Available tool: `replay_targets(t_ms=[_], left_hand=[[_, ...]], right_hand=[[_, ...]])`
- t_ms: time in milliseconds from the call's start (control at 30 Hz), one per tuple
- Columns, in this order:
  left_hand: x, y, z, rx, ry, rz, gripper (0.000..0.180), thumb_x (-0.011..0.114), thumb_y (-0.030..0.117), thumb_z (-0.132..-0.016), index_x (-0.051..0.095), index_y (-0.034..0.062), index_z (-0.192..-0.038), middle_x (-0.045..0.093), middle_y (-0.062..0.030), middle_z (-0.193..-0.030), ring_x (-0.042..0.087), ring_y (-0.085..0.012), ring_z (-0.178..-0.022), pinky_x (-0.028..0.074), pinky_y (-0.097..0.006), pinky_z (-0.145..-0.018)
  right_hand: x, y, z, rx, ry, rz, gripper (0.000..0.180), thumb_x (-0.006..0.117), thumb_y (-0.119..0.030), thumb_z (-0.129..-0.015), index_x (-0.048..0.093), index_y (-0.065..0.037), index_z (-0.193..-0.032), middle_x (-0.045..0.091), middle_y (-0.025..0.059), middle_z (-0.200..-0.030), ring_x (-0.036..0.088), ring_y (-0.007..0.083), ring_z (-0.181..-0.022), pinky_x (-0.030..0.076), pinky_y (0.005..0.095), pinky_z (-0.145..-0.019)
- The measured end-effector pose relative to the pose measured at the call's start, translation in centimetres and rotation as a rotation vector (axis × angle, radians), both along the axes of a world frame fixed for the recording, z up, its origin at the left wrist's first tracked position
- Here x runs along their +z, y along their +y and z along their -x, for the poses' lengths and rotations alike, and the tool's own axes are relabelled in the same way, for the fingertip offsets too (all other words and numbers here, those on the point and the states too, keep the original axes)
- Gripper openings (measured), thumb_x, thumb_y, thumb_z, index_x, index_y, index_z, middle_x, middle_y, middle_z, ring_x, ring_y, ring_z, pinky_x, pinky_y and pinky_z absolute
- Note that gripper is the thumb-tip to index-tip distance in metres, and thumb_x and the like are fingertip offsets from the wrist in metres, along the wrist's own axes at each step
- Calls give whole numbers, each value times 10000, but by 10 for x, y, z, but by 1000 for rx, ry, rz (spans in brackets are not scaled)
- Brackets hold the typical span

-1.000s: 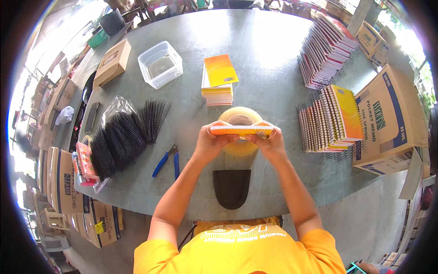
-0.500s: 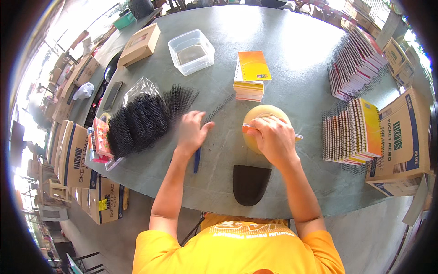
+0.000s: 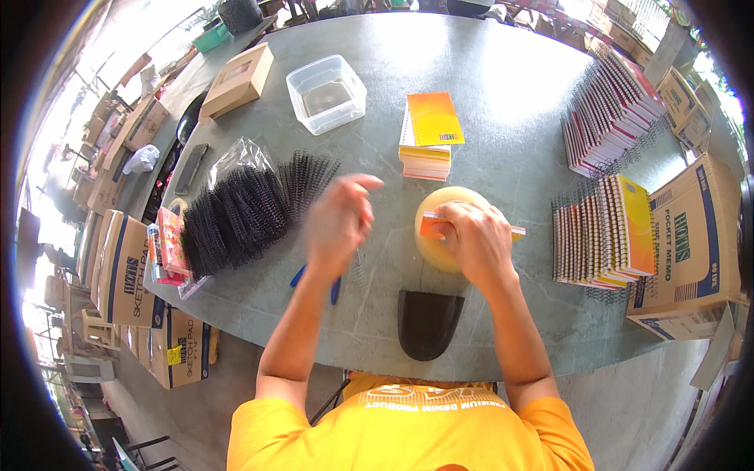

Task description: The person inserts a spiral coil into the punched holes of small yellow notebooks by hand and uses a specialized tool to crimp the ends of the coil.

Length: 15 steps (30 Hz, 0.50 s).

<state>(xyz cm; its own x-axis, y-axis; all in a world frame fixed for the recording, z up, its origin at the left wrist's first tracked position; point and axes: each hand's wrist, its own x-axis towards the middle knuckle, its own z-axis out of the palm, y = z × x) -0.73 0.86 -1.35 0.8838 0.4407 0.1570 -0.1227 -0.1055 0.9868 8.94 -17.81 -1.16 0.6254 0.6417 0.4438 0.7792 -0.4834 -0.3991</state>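
My right hand point(image 3: 479, 235) is closed on a small notebook point(image 3: 432, 225) with an orange cover, its page edge poking out to the right. Beneath it is a round, pale-yellow disc-like block point(image 3: 440, 257). My left hand point(image 3: 342, 220) is smeared by motion between the disc and a heap of black spiral binding coils point(image 3: 236, 216). A faint coil point(image 3: 359, 269) shows just below that hand; whether the fingers hold it is unclear. Under the left wrist, a blue-handled tool point(image 3: 336, 290) lies partly hidden. A short stack of punched notebooks point(image 3: 425, 161) stands beyond the disc.
A dark rounded pad point(image 3: 430, 324) lies near the table edge. At the back are a clear plastic tub point(image 3: 326, 94) and a cardboard box point(image 3: 237, 80). Coil-fitted notebooks point(image 3: 601, 228) stand in rows at right beside a carton point(image 3: 687, 243). A phone-like dark object point(image 3: 191, 169) lies left.
My left hand has swung toward the right, beside the coil heap. The loose coil that stretched toward the notebook stack no longer shows there. My right hand keeps the notebook on the disc, slightly tilted.
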Motion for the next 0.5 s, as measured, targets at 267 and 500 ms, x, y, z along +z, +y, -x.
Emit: replay_targets(t_ms=[267, 500], left_hand=[[-22, -41, -5, 6, -45, -269, 165, 652, 1, -821, 647, 4, -987, 669, -47, -860, 598, -72, -737, 490, -205, -660], [-19, -45, -14, 145, -227, -555, 133, 699, -10, -760, 658, 15, -884, 651, -84, -833, 623, -134, -715, 506, -235, -654]], right_hand=[[4, 2, 3, 22, -10, -74, 111, 596, -178, -807, 660, -87, -805, 669, 93, -817, 631, 259, -810, 473, 365, -717], [4, -3, -1, 97, 108, -99, 117, 612, -192, -802, 675, -101, -838, 677, 97, -821, 645, 257, -777, 484, 371, -707]])
